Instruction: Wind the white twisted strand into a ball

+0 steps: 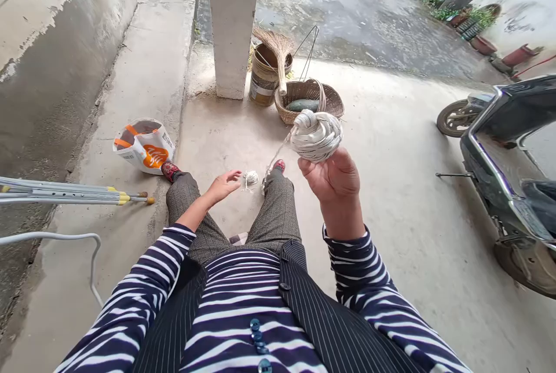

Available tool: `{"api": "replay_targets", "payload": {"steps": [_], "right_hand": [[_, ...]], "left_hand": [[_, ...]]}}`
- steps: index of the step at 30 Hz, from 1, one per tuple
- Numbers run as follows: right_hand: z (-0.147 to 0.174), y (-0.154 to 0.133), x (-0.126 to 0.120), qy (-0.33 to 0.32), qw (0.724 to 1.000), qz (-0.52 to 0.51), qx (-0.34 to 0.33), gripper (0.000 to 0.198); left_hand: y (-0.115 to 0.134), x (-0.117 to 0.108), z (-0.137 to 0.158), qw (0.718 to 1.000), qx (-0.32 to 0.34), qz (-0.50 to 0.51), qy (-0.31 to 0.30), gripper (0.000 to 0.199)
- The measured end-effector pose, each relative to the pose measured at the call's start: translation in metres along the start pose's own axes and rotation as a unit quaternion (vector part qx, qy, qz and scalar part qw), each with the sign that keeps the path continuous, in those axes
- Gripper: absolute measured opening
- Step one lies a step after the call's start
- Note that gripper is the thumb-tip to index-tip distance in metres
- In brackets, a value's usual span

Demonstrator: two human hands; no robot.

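Note:
My right hand (332, 179) is closed on the underside of a wound ball of white cord (317, 136) with dark flecks, raised in front of me. A strand of the cord runs from the ball down to the left, past my right knee. Over my left thigh, my left hand (223, 186) reaches inward with its fingers stretched out and nothing in them. Just beyond its fingertips, a smaller ball of white cord (251, 177) lies on the concrete floor between my legs, with a loose end beside it.
A white and orange bag (150, 150) stands by my left foot, near crutches (87, 191). Ahead are a concrete pillar (233, 25), a bucket (262, 80) with a straw broom (278, 48), and a wicker basket (332, 108). A scooter (499, 153) is parked at right.

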State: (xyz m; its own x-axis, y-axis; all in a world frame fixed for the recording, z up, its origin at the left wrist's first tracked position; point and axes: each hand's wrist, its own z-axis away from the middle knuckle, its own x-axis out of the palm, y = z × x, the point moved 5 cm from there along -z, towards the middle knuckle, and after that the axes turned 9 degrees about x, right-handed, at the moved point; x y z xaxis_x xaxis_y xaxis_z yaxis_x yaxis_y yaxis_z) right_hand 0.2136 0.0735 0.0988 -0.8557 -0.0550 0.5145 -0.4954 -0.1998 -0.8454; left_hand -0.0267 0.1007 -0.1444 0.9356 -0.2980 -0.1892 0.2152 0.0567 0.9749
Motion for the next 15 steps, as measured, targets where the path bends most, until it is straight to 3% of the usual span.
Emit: {"api": "replay_targets", "payload": {"steps": [3,5,10,12,15], "right_hand": [[0.006,0.006,0.02,-0.02,0.999,0.012,0.024,0.046],[0.01,0.004,0.029,-0.029,0.999,0.026,0.031,0.044],[0.014,-0.012,0.036,-0.029,0.999,0.029,0.012,0.042],[0.014,-0.018,0.032,-0.02,1.0,0.015,-0.008,0.042],[0.014,-0.027,0.019,-0.003,0.999,-0.018,-0.03,0.045]], "left_hand": [[0.02,0.023,-0.022,0.997,0.05,-0.056,0.019,0.066],[0.025,0.037,-0.031,0.997,0.046,-0.063,0.019,0.064],[0.002,0.079,-0.021,0.989,-0.057,0.058,-0.123,0.033],[-0.01,0.083,-0.01,0.985,-0.072,0.077,-0.137,0.027],[-0.028,0.07,0.002,0.985,-0.099,0.049,-0.131,0.029]]}}
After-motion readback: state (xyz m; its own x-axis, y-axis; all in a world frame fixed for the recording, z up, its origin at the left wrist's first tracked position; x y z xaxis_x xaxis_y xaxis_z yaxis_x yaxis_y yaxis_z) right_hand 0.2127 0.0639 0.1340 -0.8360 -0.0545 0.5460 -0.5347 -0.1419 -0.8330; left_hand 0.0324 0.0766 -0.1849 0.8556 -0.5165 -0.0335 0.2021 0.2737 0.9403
